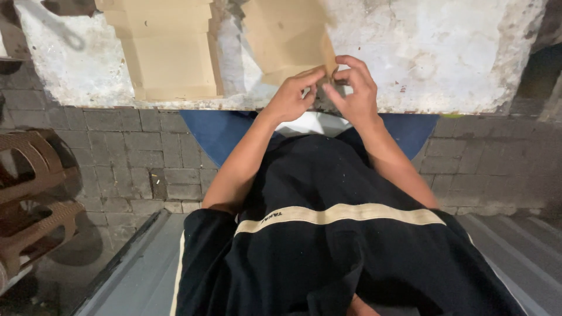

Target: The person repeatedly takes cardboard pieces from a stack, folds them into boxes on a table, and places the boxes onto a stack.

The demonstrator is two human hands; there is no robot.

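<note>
A flat brown cardboard piece (287, 50), lying on the rough white table (445, 52), is pinched at its corner by the left hand (291, 96) and the right hand (354, 93); a stack of cardboard sheets (167, 50) lies beside.

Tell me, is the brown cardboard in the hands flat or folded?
Partly folded: the cardboard piece bends at a crease where both hands, left and right, pinch its corner.

The top edge of the view cuts off the stack of flat cardboard pieces (170, 50) and the upper part of the cardboard sheet (287, 38). The left hand (291, 96) and right hand (354, 90) cover that sheet's lower corner, so their grip there cannot be told. The brown plastic chair (29, 193) runs off the left edge.
</note>
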